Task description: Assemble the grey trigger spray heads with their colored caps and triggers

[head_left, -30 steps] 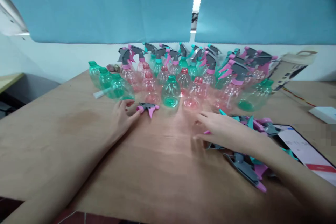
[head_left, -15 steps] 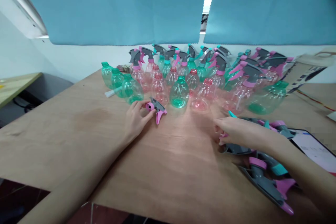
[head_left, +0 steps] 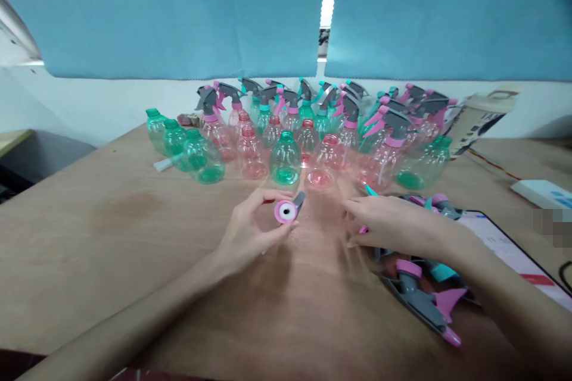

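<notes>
My left hand (head_left: 252, 223) pinches a grey trigger spray head, its pink collar (head_left: 286, 212) turned toward me with a white ring and dark hole showing. Just to the right, my right hand (head_left: 379, 220) is curled low over the table, fingertips pointing left. Its fingers are blurred, and what they hold, if anything, I cannot make out. Beneath and beside that wrist lies a pile of loose spray heads (head_left: 417, 294) in grey with pink or turquoise parts. Beyond my hands stands an open green bottle (head_left: 286, 161), with an open pink bottle (head_left: 322, 169) to its right.
Several green and pink bottles crowd the table's back, many with spray heads fitted. A white-tipped strip (head_left: 166, 164) lies by the left bottles. On the right are a phone (head_left: 500, 244), a printed carton (head_left: 480, 119) and a white box (head_left: 543, 193). A blue curtain (head_left: 179, 18) hangs behind.
The spray head in my left hand has been lifted and turned so its collar faces me. My hands are closer together. The view has shifted to the right.
</notes>
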Action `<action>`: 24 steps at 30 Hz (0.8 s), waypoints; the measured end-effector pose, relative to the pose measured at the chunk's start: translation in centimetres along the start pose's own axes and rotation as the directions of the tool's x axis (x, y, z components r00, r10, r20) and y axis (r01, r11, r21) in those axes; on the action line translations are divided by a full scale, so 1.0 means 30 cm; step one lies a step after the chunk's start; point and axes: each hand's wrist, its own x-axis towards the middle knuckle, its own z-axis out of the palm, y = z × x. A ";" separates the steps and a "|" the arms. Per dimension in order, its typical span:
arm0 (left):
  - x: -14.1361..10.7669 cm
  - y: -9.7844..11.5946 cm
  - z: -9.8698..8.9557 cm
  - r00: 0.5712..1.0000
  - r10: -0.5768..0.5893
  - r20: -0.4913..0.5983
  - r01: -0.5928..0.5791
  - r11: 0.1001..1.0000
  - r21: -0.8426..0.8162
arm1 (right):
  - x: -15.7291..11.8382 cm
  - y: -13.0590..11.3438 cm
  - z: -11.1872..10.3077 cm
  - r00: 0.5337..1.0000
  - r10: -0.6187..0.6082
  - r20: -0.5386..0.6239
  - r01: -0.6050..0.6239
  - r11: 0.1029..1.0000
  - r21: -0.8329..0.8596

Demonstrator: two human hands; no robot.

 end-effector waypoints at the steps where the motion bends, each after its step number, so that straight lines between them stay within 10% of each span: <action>1: 0.013 0.017 0.014 1.000 0.018 0.022 -0.018 1.000 0.002 | -0.009 -0.011 -0.020 1.000 0.003 -0.014 -0.003 1.000 0.019; 9: 0.038 0.020 0.095 0.960 0.275 0.043 -0.278 0.936 0.217 | -0.048 -0.046 -0.086 0.950 -0.106 -0.295 0.179 0.956 0.232; 24: -0.025 -0.015 0.127 0.943 0.330 -0.042 -0.301 0.900 0.315 | -0.033 -0.126 -0.029 0.962 -0.121 -0.245 0.208 0.906 0.369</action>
